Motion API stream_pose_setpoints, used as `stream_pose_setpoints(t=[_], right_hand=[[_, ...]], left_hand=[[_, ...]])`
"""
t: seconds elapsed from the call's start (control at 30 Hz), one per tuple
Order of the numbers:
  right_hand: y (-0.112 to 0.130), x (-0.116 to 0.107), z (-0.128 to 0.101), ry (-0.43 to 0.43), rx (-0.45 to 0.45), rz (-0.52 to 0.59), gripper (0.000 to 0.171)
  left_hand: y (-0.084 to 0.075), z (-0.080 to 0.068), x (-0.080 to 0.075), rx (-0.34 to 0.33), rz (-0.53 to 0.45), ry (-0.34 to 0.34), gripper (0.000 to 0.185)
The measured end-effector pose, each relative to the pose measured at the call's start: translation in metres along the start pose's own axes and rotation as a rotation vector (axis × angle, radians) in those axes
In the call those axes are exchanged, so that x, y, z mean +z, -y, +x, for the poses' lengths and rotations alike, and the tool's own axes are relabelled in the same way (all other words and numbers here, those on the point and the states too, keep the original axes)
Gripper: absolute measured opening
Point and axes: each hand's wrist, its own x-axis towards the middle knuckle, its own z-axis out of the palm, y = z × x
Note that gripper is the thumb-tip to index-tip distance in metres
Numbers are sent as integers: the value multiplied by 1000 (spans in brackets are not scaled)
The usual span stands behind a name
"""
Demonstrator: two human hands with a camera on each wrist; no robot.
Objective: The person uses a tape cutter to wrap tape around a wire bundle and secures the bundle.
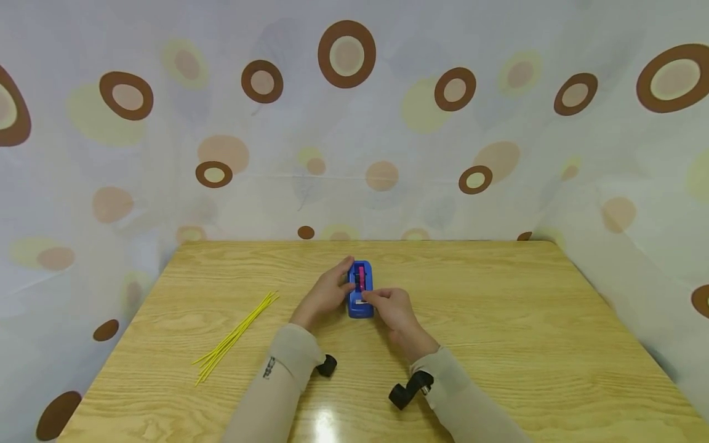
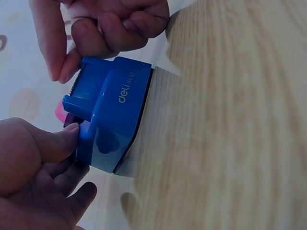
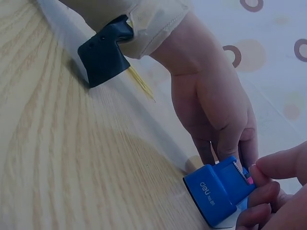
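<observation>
A blue tape dispenser (image 1: 361,312) with a pink tape roll (image 1: 362,278) stands on the wooden table, just ahead of both arms. My left hand (image 1: 327,294) grips it along the left side, its thumb on the body near the roll and some fingers behind. At the serrated cutter (image 3: 242,171), my right hand (image 1: 396,307) has thumb and forefinger pinched together on the tape end, which the fingertips mostly hide. The left wrist view shows the dispenser's lettered side (image 2: 125,93) and the right hand's other fingers (image 2: 115,31) curled.
Several thin yellow sticks (image 1: 235,338) lie in a loose bundle on the table, left of the left forearm. Black wrist cameras (image 1: 407,394) hang from both sleeves. Behind the table's far edge (image 1: 443,241) hangs a white cloth (image 1: 399,141) printed with brown rings.
</observation>
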Motion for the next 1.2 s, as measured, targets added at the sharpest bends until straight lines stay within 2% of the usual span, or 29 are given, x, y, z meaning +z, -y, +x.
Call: stream_pose_setpoints(t=[0.23, 0.47, 0.87, 1.2], right_hand=[[-1, 2, -2, -28, 29, 1, 25], [0, 4, -7, -51, 37, -3, 20], [-4, 2, -18, -53, 38, 7, 22], [-5, 4, -25, -37, 27, 29, 21]], left_hand=[[1, 1, -1, 16, -5, 0, 58], [4, 3, -1, 3, -15, -17, 59], [6, 5, 0, 46, -33, -4, 58], [8, 5, 0, 33, -42, -7, 59]])
